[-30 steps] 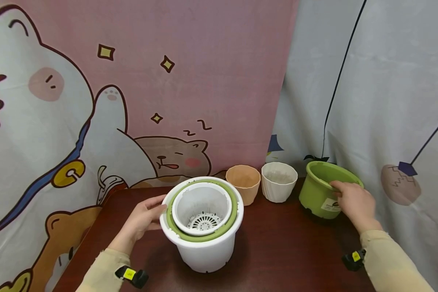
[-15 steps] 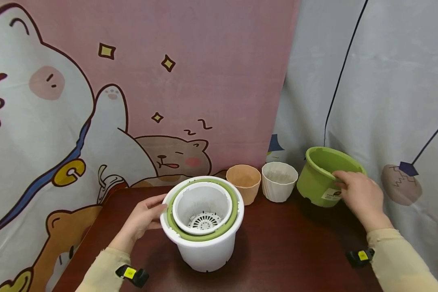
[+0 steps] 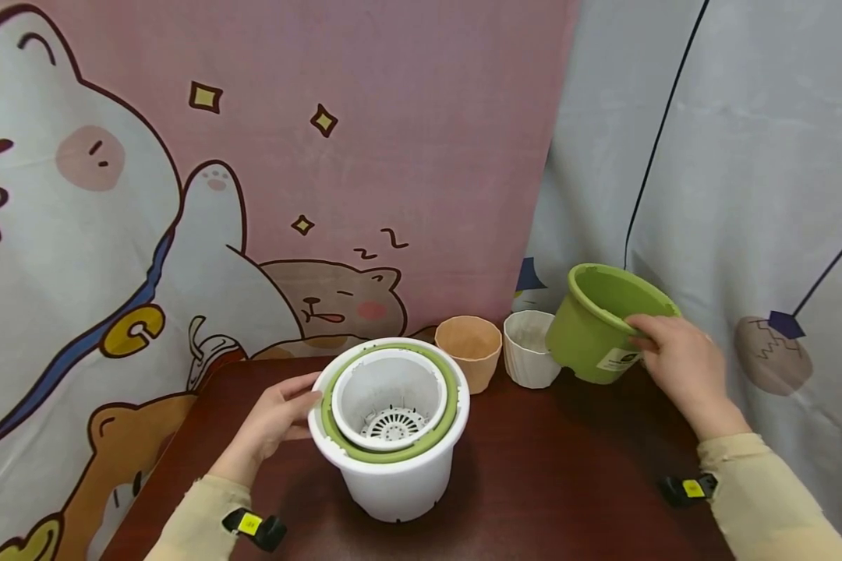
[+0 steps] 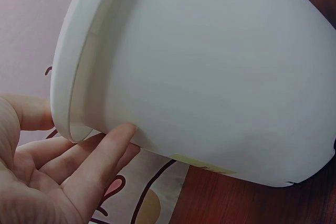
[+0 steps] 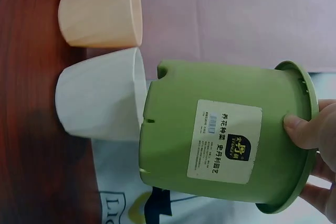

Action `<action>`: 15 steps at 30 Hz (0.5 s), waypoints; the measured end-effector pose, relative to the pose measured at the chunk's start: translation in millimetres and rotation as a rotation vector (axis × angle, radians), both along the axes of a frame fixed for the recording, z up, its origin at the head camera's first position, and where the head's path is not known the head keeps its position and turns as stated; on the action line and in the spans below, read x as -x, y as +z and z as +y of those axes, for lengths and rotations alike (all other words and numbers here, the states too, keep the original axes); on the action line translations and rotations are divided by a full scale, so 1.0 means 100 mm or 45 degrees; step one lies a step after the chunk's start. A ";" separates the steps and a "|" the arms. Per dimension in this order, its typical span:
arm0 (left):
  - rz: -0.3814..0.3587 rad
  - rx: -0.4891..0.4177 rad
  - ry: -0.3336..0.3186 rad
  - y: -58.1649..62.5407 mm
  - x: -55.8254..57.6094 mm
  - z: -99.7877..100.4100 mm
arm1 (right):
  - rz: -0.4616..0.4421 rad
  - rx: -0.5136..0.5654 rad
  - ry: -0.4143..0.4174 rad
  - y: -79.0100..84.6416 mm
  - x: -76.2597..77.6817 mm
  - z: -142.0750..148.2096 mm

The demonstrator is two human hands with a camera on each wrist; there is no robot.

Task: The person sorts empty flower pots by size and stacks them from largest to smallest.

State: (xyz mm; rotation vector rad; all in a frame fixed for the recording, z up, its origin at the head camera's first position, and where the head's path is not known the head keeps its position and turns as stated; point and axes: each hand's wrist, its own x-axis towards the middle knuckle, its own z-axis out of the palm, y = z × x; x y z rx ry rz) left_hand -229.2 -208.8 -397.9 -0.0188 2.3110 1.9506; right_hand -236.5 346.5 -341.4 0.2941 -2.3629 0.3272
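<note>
In the head view, my left hand (image 3: 272, 419) grips the left rim of a large white flowerpot (image 3: 397, 492) standing on the table. Nested inside it are a green pot, showing only as a green rim (image 3: 418, 449), and a smaller white pot (image 3: 387, 389) with a slotted bottom. On the right, my right hand (image 3: 684, 375) pinches the near rim of another green flowerpot (image 3: 581, 339), thumb outside and fingers inside. This pot is tilted and held above the table. Its paper label (image 5: 224, 141) faces the right wrist camera.
A peach pot (image 3: 468, 347) and a white fluted pot (image 3: 523, 352) stand side by side at the back of the dark red table (image 3: 533, 475). The held green pot partly covers the white one. A cartoon-printed cloth (image 3: 428, 140) hangs behind.
My right hand has lifted the green flowerpot off the table and carried it up and leftward, in front of the fluted pot. The left hand and nested pots stay put.
</note>
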 end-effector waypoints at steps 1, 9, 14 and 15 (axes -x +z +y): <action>0.000 -0.002 0.001 0.00 0.00 0.00 | 0.003 0.007 0.006 0.01 0.00 -0.02; -0.004 -0.010 0.013 -0.01 0.01 0.00 | 0.052 0.025 0.106 0.07 0.03 -0.23; -0.001 -0.009 0.015 -0.01 0.01 0.00 | 0.090 0.035 0.172 0.10 0.04 -0.36; -0.002 -0.009 0.016 -0.01 0.01 0.00 | 0.100 0.038 0.188 0.11 0.04 -0.39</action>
